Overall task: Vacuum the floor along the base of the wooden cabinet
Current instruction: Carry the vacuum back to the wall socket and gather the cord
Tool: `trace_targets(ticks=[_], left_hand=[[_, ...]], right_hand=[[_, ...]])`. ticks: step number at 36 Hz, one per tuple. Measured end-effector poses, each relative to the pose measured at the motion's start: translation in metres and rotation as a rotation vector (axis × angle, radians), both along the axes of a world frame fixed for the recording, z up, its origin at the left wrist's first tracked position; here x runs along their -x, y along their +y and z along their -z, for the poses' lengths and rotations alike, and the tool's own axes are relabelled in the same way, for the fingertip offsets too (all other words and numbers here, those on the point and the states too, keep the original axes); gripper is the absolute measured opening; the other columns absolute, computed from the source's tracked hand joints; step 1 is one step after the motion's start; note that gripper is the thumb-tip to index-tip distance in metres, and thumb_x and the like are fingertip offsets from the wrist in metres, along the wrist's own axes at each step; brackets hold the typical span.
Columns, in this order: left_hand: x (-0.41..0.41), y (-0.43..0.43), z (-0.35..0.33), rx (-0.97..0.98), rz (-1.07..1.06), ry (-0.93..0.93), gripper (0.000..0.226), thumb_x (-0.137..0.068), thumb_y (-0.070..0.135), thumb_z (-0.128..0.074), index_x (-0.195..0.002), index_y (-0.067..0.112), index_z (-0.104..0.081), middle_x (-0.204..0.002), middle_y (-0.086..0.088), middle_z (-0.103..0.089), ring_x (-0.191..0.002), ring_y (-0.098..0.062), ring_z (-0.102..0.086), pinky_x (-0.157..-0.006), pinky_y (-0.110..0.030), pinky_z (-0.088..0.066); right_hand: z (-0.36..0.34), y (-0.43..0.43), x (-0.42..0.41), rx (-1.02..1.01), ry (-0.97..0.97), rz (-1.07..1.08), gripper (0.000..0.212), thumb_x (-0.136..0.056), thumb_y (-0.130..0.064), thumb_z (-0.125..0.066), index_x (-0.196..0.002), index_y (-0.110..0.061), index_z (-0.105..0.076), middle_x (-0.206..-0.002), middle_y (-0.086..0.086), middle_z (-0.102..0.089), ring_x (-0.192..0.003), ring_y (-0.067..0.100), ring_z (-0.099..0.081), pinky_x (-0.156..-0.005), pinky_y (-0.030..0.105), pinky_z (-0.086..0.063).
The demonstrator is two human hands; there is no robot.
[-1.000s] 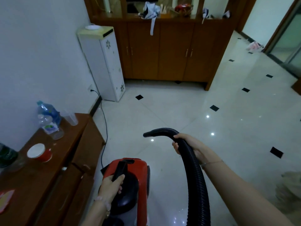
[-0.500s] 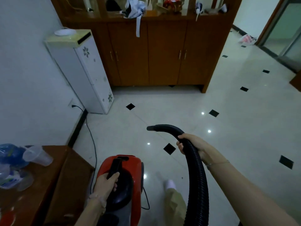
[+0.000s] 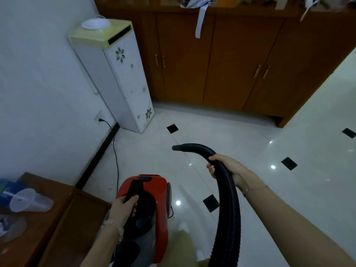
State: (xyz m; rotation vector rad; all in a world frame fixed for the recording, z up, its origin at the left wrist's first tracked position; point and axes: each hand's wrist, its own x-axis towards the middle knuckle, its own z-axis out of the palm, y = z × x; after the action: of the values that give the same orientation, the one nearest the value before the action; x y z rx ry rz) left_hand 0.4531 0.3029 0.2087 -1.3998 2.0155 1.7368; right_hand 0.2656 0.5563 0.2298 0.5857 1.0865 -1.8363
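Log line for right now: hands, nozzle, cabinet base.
left hand: grips vacuum handle | right hand: holds hose | nozzle: raised, off floor | wooden cabinet base: ahead, not reached

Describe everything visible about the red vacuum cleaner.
The red vacuum cleaner is a small canister type with a glossy red plastic shell and a black top section carrying a black handle. The left hand grips that handle. A black ribbed hose arcs up to a smooth curved nozzle end, gripped by the right hand and held above the tiled floor. Its lower rear is out of view.
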Motion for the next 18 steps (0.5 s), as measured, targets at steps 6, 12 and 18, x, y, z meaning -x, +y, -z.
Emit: trace_targets(ticks=[6, 12, 18], left_hand=[[0.085, -0.032, 0.024, -0.03, -0.088, -0.007, 0.024, -0.091, 0.012, -0.058, -0.069, 0.001, -0.056, -0.057, -0.01, -0.05, -0.053, -0.021, -0.045, -0.056, -0.03, -0.038], [0.17, -0.078, 0.043, -0.059, -0.182, -0.035, 0.025, -0.091, 0.015, -0.058, -0.068, 0.004, -0.057, -0.058, -0.009, -0.051, -0.055, -0.021, -0.048, -0.056, -0.028, -0.04], [0.235, -0.124, 0.033, -0.037, -0.252, -0.036, 0.023, -0.092, 0.016, -0.057, -0.072, 0.004, -0.057, -0.058, -0.007, -0.052, -0.054, -0.02, -0.048, -0.055, -0.028, -0.04]], right_hand=[[0.017, -0.041, 0.099, -0.015, -0.017, -0.081, 0.027, -0.093, -0.007, -0.05, -0.118, -0.003, -0.044, -0.071, 0.009, -0.049, -0.041, 0.011, -0.051, -0.039, 0.019, -0.049], [0.026, -0.099, 0.204, -0.067, -0.043, -0.183, 0.015, -0.092, -0.007, -0.051, -0.106, -0.001, -0.049, -0.069, 0.01, -0.05, -0.041, 0.012, -0.051, -0.04, 0.018, -0.049], [0.031, -0.167, 0.291, -0.091, -0.085, -0.284, 0.014, -0.092, -0.008, -0.052, -0.103, 0.0, -0.05, -0.066, 0.009, -0.051, -0.04, 0.013, -0.051, -0.039, 0.02, -0.049]])
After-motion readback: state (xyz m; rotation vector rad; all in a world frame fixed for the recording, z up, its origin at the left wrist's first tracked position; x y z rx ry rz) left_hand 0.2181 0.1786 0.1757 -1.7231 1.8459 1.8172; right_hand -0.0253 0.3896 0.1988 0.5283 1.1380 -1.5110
